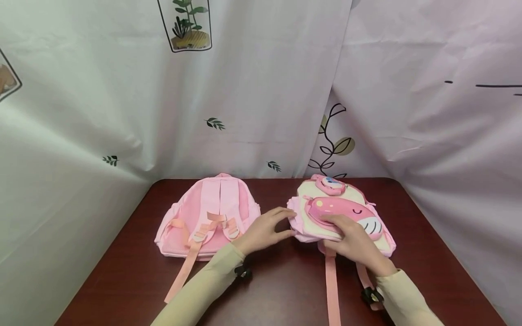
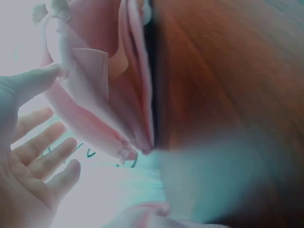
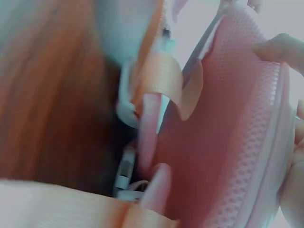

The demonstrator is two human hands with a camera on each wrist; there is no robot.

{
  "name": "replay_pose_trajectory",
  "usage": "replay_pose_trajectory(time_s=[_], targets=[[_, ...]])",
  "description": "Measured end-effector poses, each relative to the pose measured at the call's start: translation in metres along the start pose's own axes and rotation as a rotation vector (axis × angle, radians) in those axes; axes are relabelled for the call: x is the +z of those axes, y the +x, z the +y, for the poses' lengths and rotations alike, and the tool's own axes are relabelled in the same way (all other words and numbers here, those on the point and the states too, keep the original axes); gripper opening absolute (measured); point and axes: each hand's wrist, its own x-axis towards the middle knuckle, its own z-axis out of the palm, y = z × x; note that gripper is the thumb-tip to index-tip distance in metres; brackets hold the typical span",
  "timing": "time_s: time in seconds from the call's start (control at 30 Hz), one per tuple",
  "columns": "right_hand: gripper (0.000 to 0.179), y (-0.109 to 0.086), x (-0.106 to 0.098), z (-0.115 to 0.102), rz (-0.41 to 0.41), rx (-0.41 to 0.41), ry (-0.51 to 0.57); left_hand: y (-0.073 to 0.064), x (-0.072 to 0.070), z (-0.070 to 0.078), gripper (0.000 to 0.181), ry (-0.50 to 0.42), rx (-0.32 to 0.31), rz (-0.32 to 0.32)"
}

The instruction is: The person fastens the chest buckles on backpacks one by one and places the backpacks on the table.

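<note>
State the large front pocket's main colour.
Pink: the large front pocket shows best in the head view.

Left fingers (image 1: 281,213) and right fingers (image 1: 341,222) at whale-fronted backpack (image 1: 340,207), second backpack (image 1: 220,199) leftward.

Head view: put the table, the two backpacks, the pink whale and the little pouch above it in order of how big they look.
Largest to smallest:
1. Table
2. Left backpack and right backpack: too alike to rank
3. Pink whale
4. Little pouch
</note>
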Motion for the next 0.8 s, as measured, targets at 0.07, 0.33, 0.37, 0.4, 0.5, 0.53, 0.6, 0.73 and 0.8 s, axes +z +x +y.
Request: replay_pose_trajectory(time_s=[0.07, 0.33, 0.37, 0.4, 0.5, 0.53, 0.6, 0.73, 0.8], targets=[[0.061, 0.002, -0.002, 0.000, 0.029, -0.013, 0.026, 0.001, -0.005, 0.003, 0.047, -0.022, 0.028, 0.059], [0.061, 0.012, -0.010, -0.009, 0.146, -0.008, 0.140, 0.002, -0.026, 0.012, 0.049, -0.091, 0.115, 0.165], [0.061, 0.014, -0.011, -0.011, 0.160, -0.003, 0.153, 0.002, -0.030, 0.012, 0.052, -0.097, 0.120, 0.164], [0.061, 0.016, -0.011, -0.013, 0.175, 0.000, 0.165, 0.002, -0.033, 0.013, 0.054, -0.102, 0.128, 0.165], [0.059, 0.021, -0.012, -0.018, 0.209, 0.019, 0.208, 0.003, -0.041, 0.013, 0.059, -0.105, 0.160, 0.184], [0.058, 0.022, -0.012, -0.020, 0.217, 0.034, 0.222, 0.004, -0.043, 0.013, 0.060, -0.103, 0.169, 0.196], [0.057, 0.026, -0.012, -0.024, 0.230, 0.072, 0.245, 0.006, -0.046, 0.013, 0.059, -0.101, 0.183, 0.227], [0.057, 0.032, -0.008, -0.031, 0.253, 0.159, 0.297, 0.011, -0.053, 0.014, 0.054, -0.112, 0.160, 0.301], [0.058, 0.036, -0.005, -0.034, 0.262, 0.195, 0.338, 0.014, -0.057, 0.015, 0.053, -0.135, 0.130, 0.343]])
